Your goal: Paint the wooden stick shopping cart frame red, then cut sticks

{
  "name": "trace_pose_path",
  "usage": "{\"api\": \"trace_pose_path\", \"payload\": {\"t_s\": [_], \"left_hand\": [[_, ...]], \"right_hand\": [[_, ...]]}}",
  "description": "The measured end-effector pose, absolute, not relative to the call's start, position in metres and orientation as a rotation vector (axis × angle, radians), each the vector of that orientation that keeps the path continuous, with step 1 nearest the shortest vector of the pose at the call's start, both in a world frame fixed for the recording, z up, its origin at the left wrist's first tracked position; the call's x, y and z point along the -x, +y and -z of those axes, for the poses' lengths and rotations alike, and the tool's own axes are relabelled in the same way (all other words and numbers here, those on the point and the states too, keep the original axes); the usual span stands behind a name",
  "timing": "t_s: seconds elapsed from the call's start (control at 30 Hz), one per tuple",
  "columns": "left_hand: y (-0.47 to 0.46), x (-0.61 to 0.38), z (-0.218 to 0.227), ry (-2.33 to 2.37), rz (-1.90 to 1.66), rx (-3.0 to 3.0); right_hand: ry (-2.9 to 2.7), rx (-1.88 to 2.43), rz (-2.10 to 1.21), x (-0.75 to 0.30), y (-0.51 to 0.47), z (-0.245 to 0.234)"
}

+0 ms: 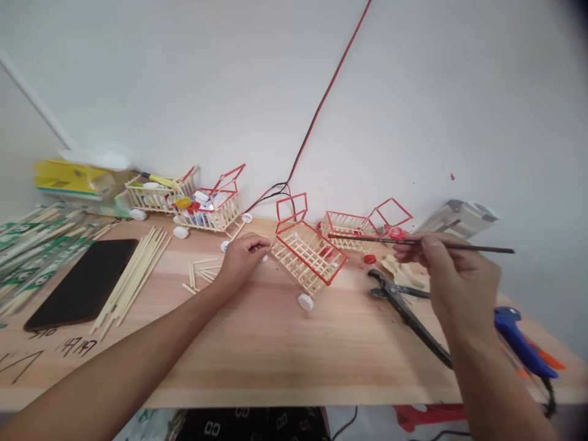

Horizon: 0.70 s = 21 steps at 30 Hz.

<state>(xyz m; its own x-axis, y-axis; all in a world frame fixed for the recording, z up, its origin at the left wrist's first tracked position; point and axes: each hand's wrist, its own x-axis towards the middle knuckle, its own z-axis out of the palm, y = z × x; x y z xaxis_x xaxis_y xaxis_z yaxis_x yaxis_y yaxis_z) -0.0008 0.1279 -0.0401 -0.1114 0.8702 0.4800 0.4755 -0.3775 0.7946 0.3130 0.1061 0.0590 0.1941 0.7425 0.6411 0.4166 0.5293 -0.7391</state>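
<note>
A miniature shopping cart made of pale sticks, with a red rim and red handle, stands tilted on the wooden table. My left hand is closed at its left end, fingers pinched against the frame. In my right hand is a thin dark paintbrush, held nearly level. The brush's far end points left and lies over the cart's red rim in view; whether it touches cannot be made out. A white round wheel shows under the near corner. Behind the brush is a second red-rimmed cart.
Pliers and a blue glue gun lie right. A red cap is near the pliers. To the left are a black phone, loose sticks, packaged chopsticks and a cart filled with bottle caps.
</note>
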Motion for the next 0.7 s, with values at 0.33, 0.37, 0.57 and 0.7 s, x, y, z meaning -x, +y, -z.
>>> {"api": "trace_pose_path", "payload": {"t_s": [0.33, 0.37, 0.57, 0.7], "left_hand": [[0.127, 0.0, 0.037, 1.477, -1.473, -1.787], [0.127, 0.0, 0.038, 1.475, -1.477, -1.784], [0.127, -0.001, 0.037, 1.476, -1.468, -1.782], [0.127, 0.0, 0.037, 1.47, -1.48, -1.786]], "right_hand": [[-1.517, 0.959, -0.373, -0.268, 0.139, -0.044], [-1.549, 0.959, -0.347, -0.266, 0.139, -0.044], [-1.754, 0.934, -0.165, -0.264, 0.139, -0.036], [-1.847, 0.906, -0.058, -0.264, 0.137, -0.037]]}}
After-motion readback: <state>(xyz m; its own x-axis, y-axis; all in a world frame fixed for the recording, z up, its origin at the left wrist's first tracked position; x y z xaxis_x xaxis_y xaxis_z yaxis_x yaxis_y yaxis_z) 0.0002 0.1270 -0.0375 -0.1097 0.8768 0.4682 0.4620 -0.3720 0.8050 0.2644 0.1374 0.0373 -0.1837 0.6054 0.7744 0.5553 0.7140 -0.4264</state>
